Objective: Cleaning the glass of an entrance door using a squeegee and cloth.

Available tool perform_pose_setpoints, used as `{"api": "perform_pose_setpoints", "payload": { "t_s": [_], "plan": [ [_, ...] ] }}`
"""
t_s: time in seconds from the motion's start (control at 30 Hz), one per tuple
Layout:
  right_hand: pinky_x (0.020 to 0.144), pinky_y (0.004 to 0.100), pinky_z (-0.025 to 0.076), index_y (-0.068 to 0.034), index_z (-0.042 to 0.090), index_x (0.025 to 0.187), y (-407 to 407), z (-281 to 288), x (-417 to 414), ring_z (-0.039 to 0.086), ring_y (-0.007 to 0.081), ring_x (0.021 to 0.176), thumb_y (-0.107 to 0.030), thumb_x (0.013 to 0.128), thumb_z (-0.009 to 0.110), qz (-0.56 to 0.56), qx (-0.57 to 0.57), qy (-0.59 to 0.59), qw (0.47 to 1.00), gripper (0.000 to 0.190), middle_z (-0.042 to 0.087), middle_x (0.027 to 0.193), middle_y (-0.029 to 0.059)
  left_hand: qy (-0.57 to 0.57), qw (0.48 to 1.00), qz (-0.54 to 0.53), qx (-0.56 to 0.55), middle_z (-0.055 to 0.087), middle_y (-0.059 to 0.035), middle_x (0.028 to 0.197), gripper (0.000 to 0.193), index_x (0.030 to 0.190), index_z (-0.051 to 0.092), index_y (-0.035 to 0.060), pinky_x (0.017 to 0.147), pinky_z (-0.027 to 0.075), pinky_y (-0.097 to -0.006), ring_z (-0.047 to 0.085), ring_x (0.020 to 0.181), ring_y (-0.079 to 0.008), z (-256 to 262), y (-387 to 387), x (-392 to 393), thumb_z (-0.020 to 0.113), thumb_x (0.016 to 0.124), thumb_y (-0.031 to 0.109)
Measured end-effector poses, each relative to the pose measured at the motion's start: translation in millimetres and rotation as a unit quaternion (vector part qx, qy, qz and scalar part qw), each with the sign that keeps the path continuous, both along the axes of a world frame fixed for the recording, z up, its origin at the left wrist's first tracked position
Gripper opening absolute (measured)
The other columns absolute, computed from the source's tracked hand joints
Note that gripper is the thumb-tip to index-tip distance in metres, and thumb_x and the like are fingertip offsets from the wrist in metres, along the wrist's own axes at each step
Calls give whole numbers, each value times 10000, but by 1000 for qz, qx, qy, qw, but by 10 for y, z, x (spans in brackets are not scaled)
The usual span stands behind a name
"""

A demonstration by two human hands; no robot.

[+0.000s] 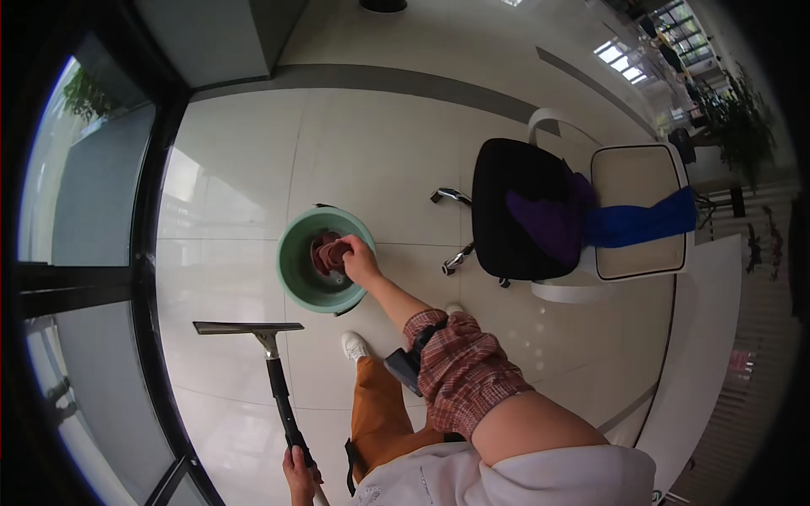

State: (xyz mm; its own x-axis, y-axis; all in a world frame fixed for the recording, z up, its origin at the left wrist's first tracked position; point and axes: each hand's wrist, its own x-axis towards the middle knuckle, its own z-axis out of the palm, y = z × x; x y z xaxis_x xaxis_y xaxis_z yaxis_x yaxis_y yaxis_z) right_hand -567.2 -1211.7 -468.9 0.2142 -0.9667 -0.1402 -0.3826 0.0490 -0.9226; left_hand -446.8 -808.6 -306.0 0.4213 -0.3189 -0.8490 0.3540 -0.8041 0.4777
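Observation:
My right hand (362, 264) reaches over the rim of a green plastic bucket (290, 278) and grips a bunched reddish-brown cloth (325, 254). The cloth is inside the bucket, whose bottom looks wet. At the lower left, my left hand (300, 473) is wrapped around the black handle of a window squeegee (278, 379). The squeegee's wide metal blade points away from me and is raised, left of the bucket and nearer to me. A plaid sleeve cover and a strapped dark device are on my right forearm.
A black-framed glass door (140, 278) runs along the left. To the right stands a wheeled office chair (516, 167) with a purple cloth (549, 221) on its seat and a blue cloth (642, 220) over its backrest. My white shoe (355, 346) is close to the bucket.

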Motion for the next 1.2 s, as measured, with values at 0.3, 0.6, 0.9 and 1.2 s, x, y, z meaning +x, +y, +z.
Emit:
{"api": "perform_pose_setpoints", "payload": {
  "t_s": [0.3,0.6,0.9,1.2],
  "plan": [
    [916,385,387,-20,504,1017,-323,345,-2333,456,333,1088,-4,735,508,54,-85,63,993,283,504,1102,184,-37,997,-21,-71,443,-37,536,475,981,476,5,300,310,-229,402,344,-122,435,-1353,-1166,452,853,462],
    [749,331,478,-20,594,915,-987,518,-6452,608,267,839,-81,767,566,-267,-35,262,927,163,630,875,135,-84,964,-93,-235,411,-36,446,520,943,433,24,272,288,-228,386,282,-126,687,-2492,-2441,380,860,534],
    [1015,366,278,28,226,1312,-2077,-62,-6837,314,333,1234,-179,778,611,-146,-63,372,915,690,307,1322,244,-58,946,-160,-276,417,-38,447,653,906,425,-12,286,310,-222,408,304,-123,853,-3033,-3118,478,766,624],
    [819,314,417,48,568,1022,-2154,167,-6398,561,223,924,-215,750,639,-318,117,-43,940,385,606,970,137,-10,959,-156,-238,454,-47,490,704,920,456,-21,338,365,-233,442,350,-123,888,-2813,-3292,562,696,638]
  ]
}}
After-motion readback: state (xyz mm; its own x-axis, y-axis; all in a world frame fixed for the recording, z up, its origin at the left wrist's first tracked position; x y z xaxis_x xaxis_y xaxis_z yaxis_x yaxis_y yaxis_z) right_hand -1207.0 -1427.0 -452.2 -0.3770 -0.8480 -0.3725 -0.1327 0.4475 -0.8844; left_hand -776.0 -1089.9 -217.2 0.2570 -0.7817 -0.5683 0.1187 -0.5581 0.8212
